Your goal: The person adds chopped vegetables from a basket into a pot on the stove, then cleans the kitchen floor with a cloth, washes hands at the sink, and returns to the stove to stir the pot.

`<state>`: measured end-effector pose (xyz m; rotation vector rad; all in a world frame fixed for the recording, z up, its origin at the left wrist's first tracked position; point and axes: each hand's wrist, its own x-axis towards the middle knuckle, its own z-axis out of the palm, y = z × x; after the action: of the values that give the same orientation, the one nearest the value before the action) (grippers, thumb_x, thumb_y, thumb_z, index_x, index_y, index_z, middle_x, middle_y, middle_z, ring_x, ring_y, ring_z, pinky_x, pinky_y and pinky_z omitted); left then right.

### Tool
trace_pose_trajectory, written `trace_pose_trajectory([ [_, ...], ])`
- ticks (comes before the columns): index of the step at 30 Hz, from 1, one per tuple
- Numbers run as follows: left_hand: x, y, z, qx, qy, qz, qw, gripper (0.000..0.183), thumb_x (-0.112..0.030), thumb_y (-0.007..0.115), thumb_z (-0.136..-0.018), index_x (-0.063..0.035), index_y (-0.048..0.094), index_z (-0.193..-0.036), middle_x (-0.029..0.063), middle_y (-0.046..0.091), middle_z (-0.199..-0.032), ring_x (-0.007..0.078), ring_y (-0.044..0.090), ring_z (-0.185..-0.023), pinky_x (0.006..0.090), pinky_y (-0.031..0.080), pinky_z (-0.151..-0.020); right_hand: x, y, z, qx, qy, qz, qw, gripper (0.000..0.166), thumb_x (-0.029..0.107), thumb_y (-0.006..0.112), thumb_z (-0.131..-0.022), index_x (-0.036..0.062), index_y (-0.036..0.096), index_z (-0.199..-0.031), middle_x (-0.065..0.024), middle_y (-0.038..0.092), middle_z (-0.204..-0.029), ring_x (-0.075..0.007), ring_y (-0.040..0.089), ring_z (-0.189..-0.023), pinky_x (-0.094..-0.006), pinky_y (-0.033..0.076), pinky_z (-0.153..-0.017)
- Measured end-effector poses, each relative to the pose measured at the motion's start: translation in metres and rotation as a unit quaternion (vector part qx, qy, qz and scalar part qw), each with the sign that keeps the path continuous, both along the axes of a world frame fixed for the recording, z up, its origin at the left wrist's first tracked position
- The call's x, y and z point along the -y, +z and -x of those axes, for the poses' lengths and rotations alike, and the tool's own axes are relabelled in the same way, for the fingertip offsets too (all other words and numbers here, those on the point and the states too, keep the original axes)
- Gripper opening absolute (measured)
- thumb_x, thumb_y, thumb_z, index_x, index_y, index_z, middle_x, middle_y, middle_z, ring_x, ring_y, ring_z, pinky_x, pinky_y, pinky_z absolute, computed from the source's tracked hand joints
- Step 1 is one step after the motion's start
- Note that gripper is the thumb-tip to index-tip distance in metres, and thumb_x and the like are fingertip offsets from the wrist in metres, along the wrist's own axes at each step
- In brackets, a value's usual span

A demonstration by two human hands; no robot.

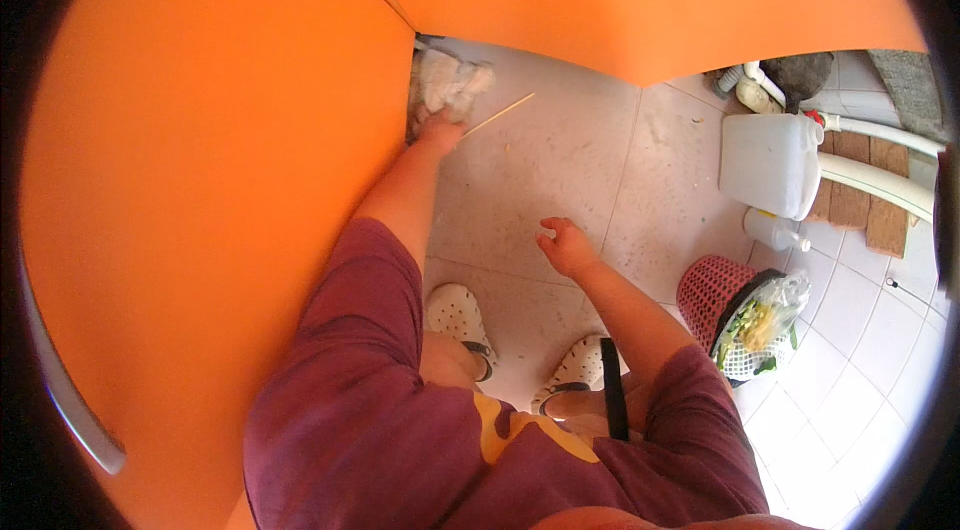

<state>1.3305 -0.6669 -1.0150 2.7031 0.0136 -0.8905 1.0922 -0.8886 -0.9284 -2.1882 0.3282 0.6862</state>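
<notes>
My left hand reaches down to the floor beside the orange cabinet panel, at a crumpled whitish cloth. Hand and cloth are blurred, and my fingers are partly hidden, so the grip does not show clearly. A thin wooden stick lies at a slant just right of that hand. Above the tiled floor, my right hand hangs with its fingers curled apart and nothing between them.
At the right stand a whitish plastic jerrycan, a clear bottle on its side, and a pink perforated basket with a plastic bag and vegetable scraps. White pipes run past wooden boards. Orange panels border the left and top.
</notes>
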Motion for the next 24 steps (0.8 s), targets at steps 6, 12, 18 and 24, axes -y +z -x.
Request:
trace_pose_trajectory([
  [6, 0.058, 0.025, 0.038, -0.053, -0.175, 0.025, 0.983, 0.054, -0.038, 0.052, -0.087, -0.0109, 0.045, -0.134, 0.0083, 0.022, -0.149, 0.0337, 0.026, -0.133, 0.0485, 0.024, -0.108, 0.012, -0.025, -0.036, 0.017, -0.16, -0.073, 0.984, 0.051, 0.033, 0.063, -0.085, 0.0035, 0.051, -0.124, -0.0158, 0.062, -0.109, -0.0252, 0.062, -0.09, -0.0368, 0.049, -0.079],
  [12, 0.149, 0.128, 0.119, -0.008, -0.36, 0.127, 0.924, 0.045, -0.031, 0.059, -0.08, -0.0156, 0.058, -0.123, 0.0076, 0.03, -0.143, 0.0295, 0.028, -0.133, 0.056, 0.021, -0.103, 0.051, 0.066, -0.086, -0.076, -0.441, -0.296, 0.844, 0.069, 0.033, 0.067, -0.082, 0.0094, 0.032, -0.136, -0.0125, 0.049, -0.125, -0.0285, 0.055, -0.098, -0.0434, 0.048, -0.072],
  [18, 0.179, 0.162, 0.163, 0.108, -0.421, 0.405, 0.805, 0.043, -0.017, 0.063, -0.074, -0.017, 0.061, -0.117, 0.0139, 0.035, -0.14, 0.0332, 0.03, -0.132, 0.0541, 0.027, -0.1, 0.143, 0.061, -0.045, -0.018, -0.43, -0.303, 0.85, 0.04, 0.015, 0.063, -0.08, 0.0032, 0.053, -0.117, -0.01, 0.061, -0.102, -0.0226, 0.06, -0.083, -0.0364, 0.051, -0.066],
  [24, 0.162, 0.127, 0.177, 0.092, -0.271, 0.392, 0.874, 0.039, -0.014, 0.062, -0.071, -0.0123, 0.062, -0.109, 0.0123, 0.04, -0.134, 0.0319, 0.036, -0.124, 0.0493, 0.029, -0.099, 0.223, 0.071, -0.028, 0.09, -0.318, 0.038, 0.943, 0.042, 0.015, 0.062, -0.079, -0.0067, 0.052, -0.113, -0.0173, 0.063, -0.1, -0.0278, 0.064, -0.089, -0.038, 0.052, -0.073],
])
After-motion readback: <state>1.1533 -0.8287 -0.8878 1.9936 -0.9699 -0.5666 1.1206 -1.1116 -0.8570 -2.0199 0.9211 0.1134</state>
